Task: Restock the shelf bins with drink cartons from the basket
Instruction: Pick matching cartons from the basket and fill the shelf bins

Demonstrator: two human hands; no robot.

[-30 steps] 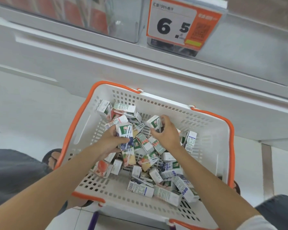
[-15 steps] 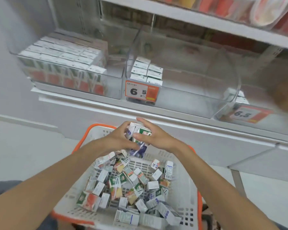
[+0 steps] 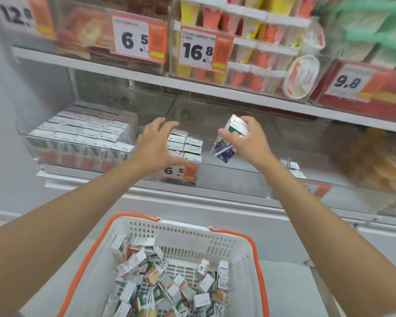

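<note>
White metal shelving (image 3: pixel 192 202) fills the wall ahead of you, and its lower tier carries clear, hard plastic bins with rounded corners. You can read each one's stock through the front. The left bin (image 3: pixel 28 143) is packed edge to edge with upright cartons. The middle bin (image 3: pixel 249 170), behind the orange price tag (image 3: pixel 177 171), holds only a short stack (image 3: pixel 185 145) at its left end, so its bare floor looks like the place to fill. Your right hand (image 3: pixel 252 143) has thumb and fingers wrapped round the held carton (image 3: pixel 228 145), a small, glossy paperboard brick with sharp folded edges. It is tilted, white top up and the purple-printed end down toward the stack, and it hangs above the middle bin's front wall, not yet inside. Gripping it by the flat side faces should let you square it up and slide it in beside its neighbours. Your left hand (image 3: pixel 156 145) is spread and holds nothing. It hovers at the stack, probably to steady or align it, though whether the fingers touch the cartons cannot be told. Below your forearms sits the basket (image 3: pixel 188 234), perforated white plastic with an orange rim. Loose cartons (image 3: pixel 160 287) lie jumbled in it at every angle, so plenty remain to shelve.
</note>
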